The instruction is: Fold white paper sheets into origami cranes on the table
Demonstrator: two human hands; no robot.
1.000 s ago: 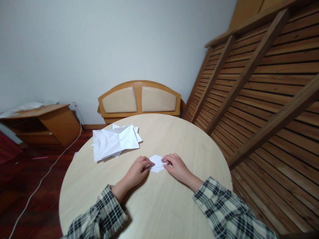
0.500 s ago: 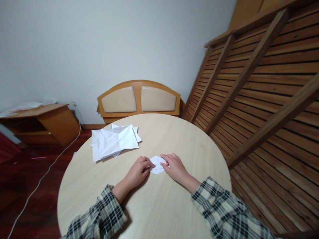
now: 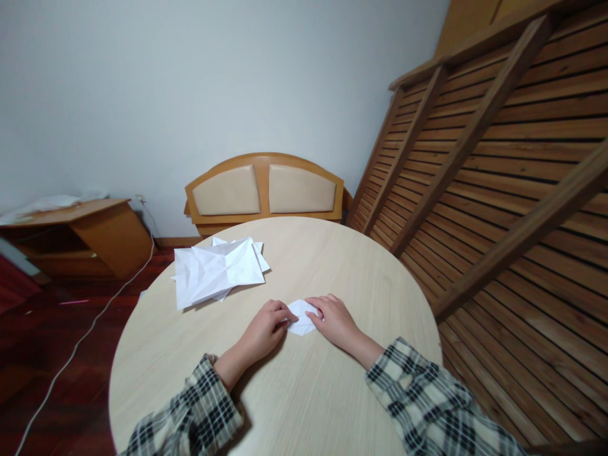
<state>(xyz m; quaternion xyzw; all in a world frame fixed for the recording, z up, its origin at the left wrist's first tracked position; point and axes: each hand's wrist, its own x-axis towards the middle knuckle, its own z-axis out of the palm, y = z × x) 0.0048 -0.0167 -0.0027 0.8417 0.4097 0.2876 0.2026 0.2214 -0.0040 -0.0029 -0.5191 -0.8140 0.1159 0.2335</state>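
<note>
A small piece of folded white paper (image 3: 303, 324) lies on the round table, roughly six-sided with crease lines across it. My left hand (image 3: 266, 326) grips its left edge, the thumb and fingertips closed on the paper. On the right side, my right hand (image 3: 335, 320) holds it too, with the thumb on top and the fingers along the upper right edge. Parts of the paper's left and right sides are hidden under my fingers.
Several creased white paper sheets (image 3: 216, 272) are stacked at the back left of the round table (image 3: 361, 266). Beyond its far edge stands a padded headboard (image 3: 263, 190). A slatted wooden frame (image 3: 498, 209) leans at the right. A cable (image 3: 85, 332) runs along the floor.
The folded paper and both hands have shifted very slightly, toward me and to the right. The grip of both hands looks the same, and the paper stack has not moved.
</note>
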